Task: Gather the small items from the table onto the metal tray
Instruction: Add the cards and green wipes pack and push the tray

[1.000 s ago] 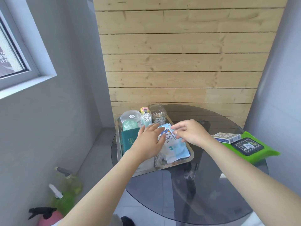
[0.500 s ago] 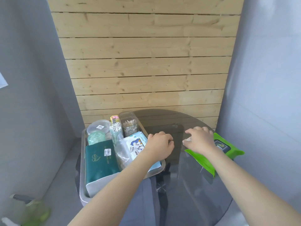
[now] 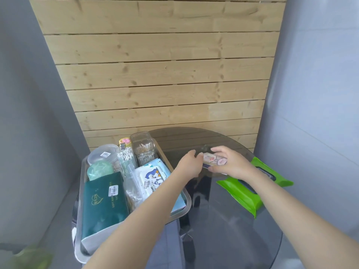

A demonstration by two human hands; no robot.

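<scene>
A small card box is gripped by my right hand just above the dark glass table, right of the metal tray. My left hand reaches across the tray's right rim and its fingertips touch the box's left end. The tray holds a dark green tissue pack, a penguin-print wipes pack, a toothpick jar, a cotton-swab tube, a round clear tub and a green soap. A green wet-wipes pack lies on the table under my right forearm.
A wooden plank wall stands just behind the table. Grey walls close in on both sides. A blurred green spray bottle sits on the floor at the lower left.
My right hand has picked the card box up from beside the green wipes pack and carried it left. My left hand has left the penguin pack and reached to the box.
</scene>
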